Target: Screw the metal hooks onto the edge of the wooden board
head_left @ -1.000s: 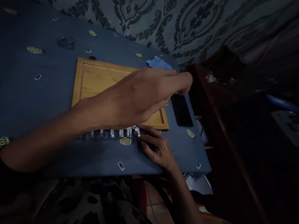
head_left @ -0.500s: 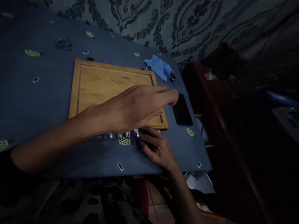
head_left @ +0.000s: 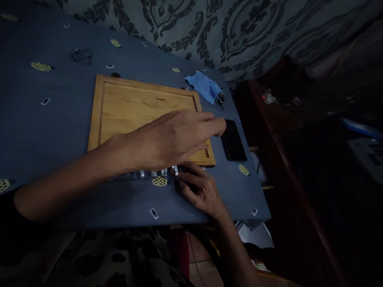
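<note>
My left hand [head_left: 172,139] reaches across a wooden tray board [head_left: 132,102], fingers stretched out and holding nothing. Its fingertips rest at the left edge of a black phone [head_left: 235,144] lying beside the board. My right hand [head_left: 202,191] sits at the board's near corner. Its fingers are curled and pinch the right end of a row of small metal pieces [head_left: 152,173] lined along the board's near edge. My left forearm hides part of that row.
The table carries a dark blue cloth with yellow dots [head_left: 27,138]. A crumpled blue rag [head_left: 205,86] lies past the board's far corner, and a small clear object [head_left: 81,55] sits farther back. The table's edge drops off right of the phone. A patterned wall stands behind.
My left hand has drawn back from beyond the phone, and its fingertips now lie at the phone's left edge. My right hand has stayed on the metal row.
</note>
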Motion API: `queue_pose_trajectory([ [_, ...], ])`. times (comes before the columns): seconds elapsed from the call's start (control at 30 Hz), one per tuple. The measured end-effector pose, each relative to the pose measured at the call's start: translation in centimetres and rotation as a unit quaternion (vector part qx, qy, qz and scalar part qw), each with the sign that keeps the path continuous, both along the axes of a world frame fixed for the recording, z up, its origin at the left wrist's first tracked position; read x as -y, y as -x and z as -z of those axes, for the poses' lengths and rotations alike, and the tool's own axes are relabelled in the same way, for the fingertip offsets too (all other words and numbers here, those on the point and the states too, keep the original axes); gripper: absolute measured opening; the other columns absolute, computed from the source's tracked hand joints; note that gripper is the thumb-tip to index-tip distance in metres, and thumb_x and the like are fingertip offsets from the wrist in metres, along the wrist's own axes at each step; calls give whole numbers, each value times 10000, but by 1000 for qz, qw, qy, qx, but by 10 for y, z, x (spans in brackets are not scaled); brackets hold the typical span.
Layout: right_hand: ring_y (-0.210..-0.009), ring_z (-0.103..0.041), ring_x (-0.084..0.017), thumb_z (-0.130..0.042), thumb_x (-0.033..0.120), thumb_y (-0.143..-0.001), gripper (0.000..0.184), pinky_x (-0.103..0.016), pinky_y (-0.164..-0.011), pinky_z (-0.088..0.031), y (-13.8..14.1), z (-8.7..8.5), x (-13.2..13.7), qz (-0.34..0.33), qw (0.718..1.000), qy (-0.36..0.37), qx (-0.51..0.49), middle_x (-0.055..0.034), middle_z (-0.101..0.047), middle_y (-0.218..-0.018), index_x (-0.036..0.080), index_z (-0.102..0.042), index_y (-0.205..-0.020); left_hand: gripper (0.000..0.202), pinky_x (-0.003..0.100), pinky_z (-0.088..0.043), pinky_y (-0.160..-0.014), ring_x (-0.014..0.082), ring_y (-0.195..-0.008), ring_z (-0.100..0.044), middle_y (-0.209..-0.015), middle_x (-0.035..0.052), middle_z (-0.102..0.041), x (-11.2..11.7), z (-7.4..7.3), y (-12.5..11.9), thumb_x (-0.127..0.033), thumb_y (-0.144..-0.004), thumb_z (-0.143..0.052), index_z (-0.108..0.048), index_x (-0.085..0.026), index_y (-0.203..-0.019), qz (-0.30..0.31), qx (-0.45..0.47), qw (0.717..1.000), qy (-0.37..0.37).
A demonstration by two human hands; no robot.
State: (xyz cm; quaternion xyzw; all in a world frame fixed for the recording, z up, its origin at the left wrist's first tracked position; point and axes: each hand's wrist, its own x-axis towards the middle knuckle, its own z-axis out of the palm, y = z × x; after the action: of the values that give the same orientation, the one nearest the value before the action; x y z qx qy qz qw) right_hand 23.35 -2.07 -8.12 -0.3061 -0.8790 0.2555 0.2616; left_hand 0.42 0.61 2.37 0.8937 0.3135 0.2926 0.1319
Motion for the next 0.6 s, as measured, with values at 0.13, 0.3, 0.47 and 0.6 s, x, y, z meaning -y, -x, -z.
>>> queue_pose_trajectory([
  [0.13, -1191, -700, -266, -562, 171, -952, 317, -456, -978, -607, 0, 1, 0, -2, 1000, -5, -10, -112, -694, -1338, 261, -766, -1178, 176, 281, -355, -560, 153, -714, -575, -1017, 97, -670, 0, 2, 0, -200, -1026, -477, -616, -152, -1122, -22, -35, 998, -41],
  [0.3, -1184, -702, -261, -556, 172, -963, 320, -440, -971, -605, 1, 0, 0, -2, 1000, -4, -8, -113, -695, -1329, 263, -765, -1188, 172, 264, -372, -580, 147, -732, -597, -979, 70, -671, 3, 1, -2, -159, -978, -550, -613, -169, -1139, -29, -19, 999, -8],
  [0.47, -1184, -698, -267, -548, 190, -970, 323, -443, -967, -604, 0, 0, 0, -2, 1000, -4, -4, -108, -693, -1331, 261, -764, -1200, 123, 277, -406, -603, 147, -669, -608, -831, 16, -682, 3, 4, -5, -180, -937, -625, -594, -184, -1056, -42, 57, 997, 21],
  [0.6, -1185, -698, -267, -547, 192, -976, 317, -445, -978, -600, -1, 1, 0, -2, 1000, 0, -4, -110, -691, -1341, 253, -764, -1198, 67, 269, -394, -578, 126, -569, -563, -679, -43, -624, 1, 8, -6, -208, -936, -632, -589, -204, -988, -51, 98, 994, 12],
])
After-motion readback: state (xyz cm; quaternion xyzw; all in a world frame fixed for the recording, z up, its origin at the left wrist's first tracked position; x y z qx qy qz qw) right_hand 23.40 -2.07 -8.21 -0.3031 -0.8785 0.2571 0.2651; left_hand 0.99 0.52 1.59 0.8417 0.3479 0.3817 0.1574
